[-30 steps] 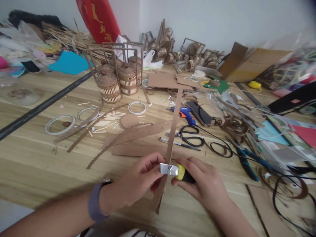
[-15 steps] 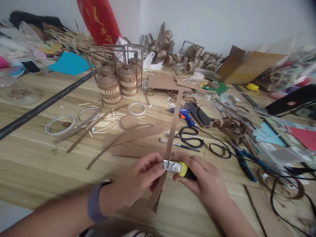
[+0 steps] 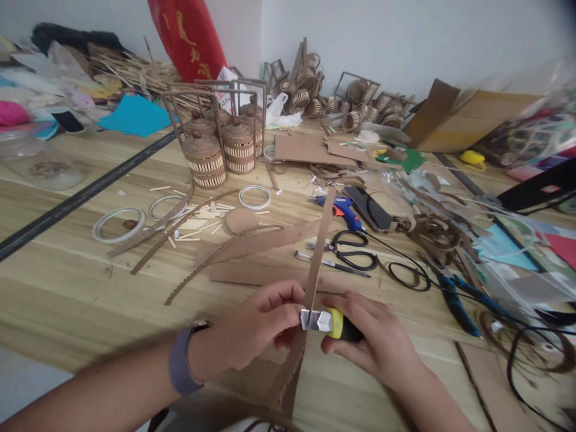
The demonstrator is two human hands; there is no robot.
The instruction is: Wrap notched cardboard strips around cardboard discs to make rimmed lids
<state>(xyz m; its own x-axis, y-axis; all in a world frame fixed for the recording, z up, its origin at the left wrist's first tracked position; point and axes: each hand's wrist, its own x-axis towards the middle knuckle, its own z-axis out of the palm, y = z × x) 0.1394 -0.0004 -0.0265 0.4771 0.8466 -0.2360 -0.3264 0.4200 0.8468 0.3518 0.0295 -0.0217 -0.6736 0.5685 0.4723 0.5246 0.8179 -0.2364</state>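
My right hand [image 3: 373,336] is wrapped round the yellow and black handle of a utility knife [image 3: 335,324]. Its silver head lies across a narrow brown cardboard strip [image 3: 320,252], which runs through a slot in the metal. My left hand [image 3: 265,321] is closed on the strip at the head's left end, thumb against the metal and some fingertips hidden behind. Above the knife the strip stands up straight; below, it bends down toward me with a rough edge. Flat cardboard pieces [image 3: 252,275] lie just beyond my hands.
Beyond my hands are a pen [image 3: 333,264], black scissors [image 3: 355,259], a blue glue gun [image 3: 344,213] and a phone [image 3: 368,208]. Pliers [image 3: 454,297] lie at right. Tape rings [image 3: 119,225] and small wooden sticks are at left, with lidded cardboard baskets [image 3: 204,162] behind.
The strip has slid down through the knife head toward me: its upper end is lower, and more hangs below. Both hands sit slightly lower, and the view has shifted a little.
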